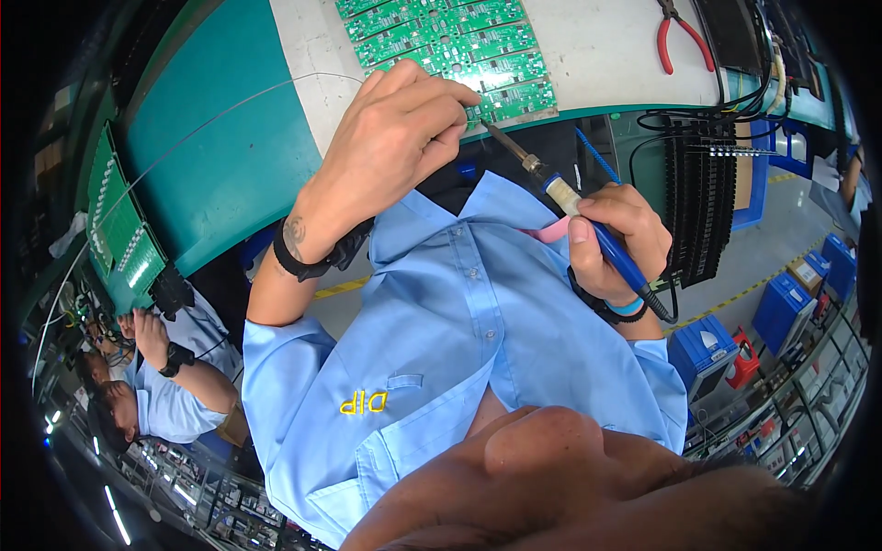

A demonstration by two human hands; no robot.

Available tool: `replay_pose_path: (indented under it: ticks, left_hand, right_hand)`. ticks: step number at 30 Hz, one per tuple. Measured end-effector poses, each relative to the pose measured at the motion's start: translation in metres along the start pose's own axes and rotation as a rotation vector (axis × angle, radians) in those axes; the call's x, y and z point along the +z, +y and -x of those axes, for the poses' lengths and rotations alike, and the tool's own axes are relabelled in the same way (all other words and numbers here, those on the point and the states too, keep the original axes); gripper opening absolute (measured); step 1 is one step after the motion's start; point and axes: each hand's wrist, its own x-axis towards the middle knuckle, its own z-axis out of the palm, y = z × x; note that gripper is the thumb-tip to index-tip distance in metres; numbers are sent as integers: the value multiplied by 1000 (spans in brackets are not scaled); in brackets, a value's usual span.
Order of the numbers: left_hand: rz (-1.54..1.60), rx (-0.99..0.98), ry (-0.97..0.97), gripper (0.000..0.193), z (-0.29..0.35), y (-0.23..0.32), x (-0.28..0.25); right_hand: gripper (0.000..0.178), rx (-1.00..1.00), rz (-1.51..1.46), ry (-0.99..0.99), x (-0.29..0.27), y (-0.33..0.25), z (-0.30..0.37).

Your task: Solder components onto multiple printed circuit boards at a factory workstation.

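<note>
My right hand (629, 234) grips the blue handle of a soldering iron (558, 191), whose dark tip points up and left to the near edge of a green circuit board panel (443, 41). The panel lies on the bench and is divided into several strips with small components. My left hand (395, 138) is closed over the panel's near left part, its fingertips close to the iron's tip. A thin solder wire (220, 115) arches in from the left and runs into this hand. The fingers hide the wire's end, and I cannot tell whether the tip touches the board.
Red-handled pliers (684, 44) lie at the bench's far right, near black cables (758, 96). A green mat (216, 119) covers the bench's left. Black slotted racks (698, 197) stand at right, with blue bins (703, 354) beyond. Another person (170, 395) works at left by green boards (124, 220).
</note>
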Motion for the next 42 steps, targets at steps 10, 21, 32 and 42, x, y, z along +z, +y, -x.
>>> replay_pose_path:
  ticks: [10, 21, 32, 42]
  left_hand:
    - [8, -4, 25, 11, 2, 0, -1]
    - [100, -8, 70, 17, 3, 0, 0]
    - [86, 9, 57, 16, 2, 1, 4]
    - [57, 9, 80, 13, 4, 1, -1]
  right_hand:
    - [18, 3, -30, 7, -4, -2, 1]
    - [20, -10, -9, 22, -1, 0, -3]
    - [21, 5, -22, 18, -1, 1, -2]
    - [16, -1, -20, 26, -8, 3, -5]
